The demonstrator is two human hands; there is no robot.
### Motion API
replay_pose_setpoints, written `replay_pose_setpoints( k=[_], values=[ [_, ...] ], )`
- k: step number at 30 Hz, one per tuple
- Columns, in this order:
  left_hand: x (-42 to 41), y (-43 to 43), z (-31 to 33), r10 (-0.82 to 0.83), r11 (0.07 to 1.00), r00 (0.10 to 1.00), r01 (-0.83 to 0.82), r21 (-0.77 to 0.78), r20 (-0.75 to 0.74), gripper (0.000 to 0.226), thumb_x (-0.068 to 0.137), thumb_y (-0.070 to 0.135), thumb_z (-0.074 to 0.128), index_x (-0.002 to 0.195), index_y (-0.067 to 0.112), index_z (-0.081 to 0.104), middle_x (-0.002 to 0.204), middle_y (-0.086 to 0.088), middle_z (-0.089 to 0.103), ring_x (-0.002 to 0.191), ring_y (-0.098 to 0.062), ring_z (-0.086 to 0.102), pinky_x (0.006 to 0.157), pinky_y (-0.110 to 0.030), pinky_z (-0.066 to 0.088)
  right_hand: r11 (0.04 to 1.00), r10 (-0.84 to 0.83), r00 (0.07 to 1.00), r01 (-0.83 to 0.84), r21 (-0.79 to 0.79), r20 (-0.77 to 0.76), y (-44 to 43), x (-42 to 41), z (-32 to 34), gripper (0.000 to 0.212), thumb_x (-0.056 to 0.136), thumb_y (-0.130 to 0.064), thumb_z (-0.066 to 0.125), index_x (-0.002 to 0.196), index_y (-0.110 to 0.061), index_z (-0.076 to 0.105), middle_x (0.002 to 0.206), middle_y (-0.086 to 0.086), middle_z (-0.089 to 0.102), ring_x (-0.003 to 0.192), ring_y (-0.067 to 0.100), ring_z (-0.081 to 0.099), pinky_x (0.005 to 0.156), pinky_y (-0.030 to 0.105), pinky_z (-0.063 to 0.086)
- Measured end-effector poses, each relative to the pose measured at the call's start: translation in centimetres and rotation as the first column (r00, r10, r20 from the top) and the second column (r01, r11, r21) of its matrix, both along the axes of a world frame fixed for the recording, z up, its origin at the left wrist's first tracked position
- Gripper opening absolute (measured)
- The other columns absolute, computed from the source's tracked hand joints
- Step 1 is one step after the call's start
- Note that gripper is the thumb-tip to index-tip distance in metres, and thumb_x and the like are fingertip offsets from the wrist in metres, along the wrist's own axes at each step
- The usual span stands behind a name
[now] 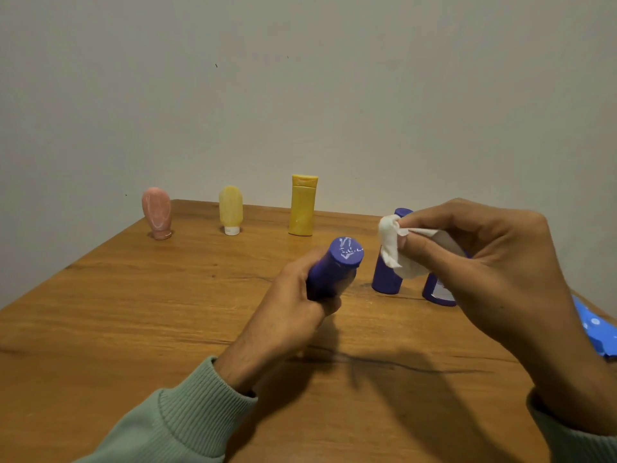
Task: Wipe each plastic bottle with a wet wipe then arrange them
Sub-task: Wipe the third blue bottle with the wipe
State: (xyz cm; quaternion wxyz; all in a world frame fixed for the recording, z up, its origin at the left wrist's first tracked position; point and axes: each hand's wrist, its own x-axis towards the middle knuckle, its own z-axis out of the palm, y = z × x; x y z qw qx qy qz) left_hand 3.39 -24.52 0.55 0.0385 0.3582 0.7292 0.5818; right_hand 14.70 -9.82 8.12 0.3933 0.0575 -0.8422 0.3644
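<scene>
Head view is showing a purple bottle (pixel 334 269) lifted over the table (pixel 133 312), the left hand (pixel 297 299) wrapping its body so the end faces the wet wipe (pixel 397 248) (bunched), which the right hand (pixel 484 262) is pinching beside it.

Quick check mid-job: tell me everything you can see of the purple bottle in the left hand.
The purple bottle is opaque, smooth plastic, held off the table by the left hand wrapped round its body. It tilts up and away, its flat end facing the camera with whitish marks or smears on it. The wet wipe, pinched in the right hand, sits just right of it, not touching.
</scene>
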Motion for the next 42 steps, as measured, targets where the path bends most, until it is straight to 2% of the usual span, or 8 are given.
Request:
replay_pose_setpoints(
  k=[3, 9, 13, 22, 26, 31, 37, 42],
  values=[
    [-0.1, -0.1, -0.1, 0.017, 0.999, 1.0, -0.018, -0.033, -0.026, 0.048, 0.08, -0.007, 0.067, 0.099, 0.037, 0.062, 0.085, 0.023, 0.063, 0.083, 0.004, 0.056, 0.081, -0.023, 0.044, 1.0, 0.023, 0.999, -0.023, -0.007, 0.023, 0.0, 0.2, 0.1, 0.024, 0.064, -0.051, 0.057, 0.084, -0.04, 0.062, 0.085, -0.023, 0.063, 0.088, -0.006, 0.061, 0.06, 0.004, 0.046],
    [0.1, -0.4, 0.2, 0.024, 0.995, 0.998, -0.029, -0.094, -0.053, 0.057, 0.081, -0.011, 0.062, 0.107, 0.039, 0.06, 0.101, 0.009, 0.065, 0.095, -0.006, 0.06, 0.09, -0.036, 0.052, 0.995, 0.054, 0.995, -0.062, 0.082, 0.089, -0.8, 0.3, -0.5, 0.018, 0.073, -0.037, 0.067, 0.09, -0.037, 0.068, 0.086, -0.02, 0.066, 0.085, -0.001, 0.062, 0.063, 0.008, 0.048],
    [0.5, -0.4, 0.2, 0.033, 0.987, 0.997, -0.043, -0.152, -0.069, 0.063, 0.085, -0.007, 0.06, 0.113, 0.049, 0.054, 0.115, 0.013, 0.059, 0.104, -0.005, 0.057, 0.088, -0.028, 0.05, 0.98, -0.004, 0.996, -0.014, 0.2, 0.089, -1.3, -0.2, -1.1, 0.019, 0.076, -0.029, 0.069, 0.095, -0.029, 0.071, 0.086, -0.02, 0.064, 0.086, 0.001, 0.059, 0.073, 0.011, 0.048],
    [0.6, -0.3, -0.3, 0.109, 0.978, 0.988, -0.127, -0.167, -0.112, 0.063, 0.087, -0.005, 0.06, 0.123, 0.046, 0.053, 0.118, 0.009, 0.062, 0.102, -0.004, 0.059, 0.092, -0.034, 0.053, 0.972, 0.009, 0.999, -0.021, 0.236, 0.05, -1.9, -0.2, -1.2, 0.017, 0.077, -0.02, 0.074, 0.094, -0.02, 0.073, 0.084, -0.013, 0.066, 0.085, 0.001, 0.058, 0.072, 0.005, 0.044],
    [0.7, -0.3, -0.3, 0.098, 0.978, 0.987, -0.119, -0.171, -0.126, 0.061, 0.085, -0.006, 0.06, 0.119, 0.044, 0.055, 0.112, 0.014, 0.059, 0.1, 0.0, 0.055, 0.092, -0.036, 0.051, 0.969, -0.101, 0.995, 0.096, 0.229, 0.007, -1.5, -0.3, -1.4, 0.018, 0.077, -0.022, 0.072, 0.095, -0.023, 0.071, 0.079, -0.026, 0.056, 0.092, 0.0, 0.055, 0.077, 0.004, 0.043],
    [0.6, -0.1, -0.7, 0.092, 0.986, 0.989, -0.107, -0.127, -0.115, 0.06, 0.084, -0.008, 0.06, 0.119, 0.041, 0.058, 0.114, 0.007, 0.064, 0.102, -0.01, 0.062, 0.089, -0.042, 0.055, 0.978, 0.027, 0.993, -0.05, 0.204, 0.111, -1.9, 0.6, -0.7, 0.014, 0.075, -0.024, 0.073, 0.089, -0.024, 0.074, 0.08, -0.019, 0.065, 0.084, 0.0, 0.06, 0.063, 0.006, 0.046],
    [0.7, -0.1, -0.5, 0.092, 0.98, 0.986, -0.114, -0.162, -0.138, 0.065, 0.084, -0.009, 0.059, 0.121, 0.044, 0.054, 0.116, 0.011, 0.06, 0.103, -0.004, 0.056, 0.092, -0.04, 0.053, 0.97, -0.097, 0.995, 0.089, 0.227, 0.024, -1.8, 0.0, -1.1, 0.015, 0.077, -0.029, 0.07, 0.092, -0.027, 0.071, 0.077, -0.023, 0.059, 0.088, 0.002, 0.057, 0.074, 0.007, 0.046],
    [0.3, -0.1, -0.8, 0.088, 0.991, 0.99, -0.099, -0.089, -0.114, 0.066, 0.079, -0.012, 0.059, 0.117, 0.041, 0.06, 0.111, 0.006, 0.067, 0.104, -0.015, 0.063, 0.089, -0.047, 0.054, 0.974, 0.004, 0.992, -0.031, 0.223, 0.122, -2.0, 1.0, -0.4, 0.01, 0.074, -0.027, 0.072, 0.085, -0.028, 0.073, 0.077, -0.022, 0.064, 0.081, -0.004, 0.059, 0.063, 0.006, 0.045]
  ],
)
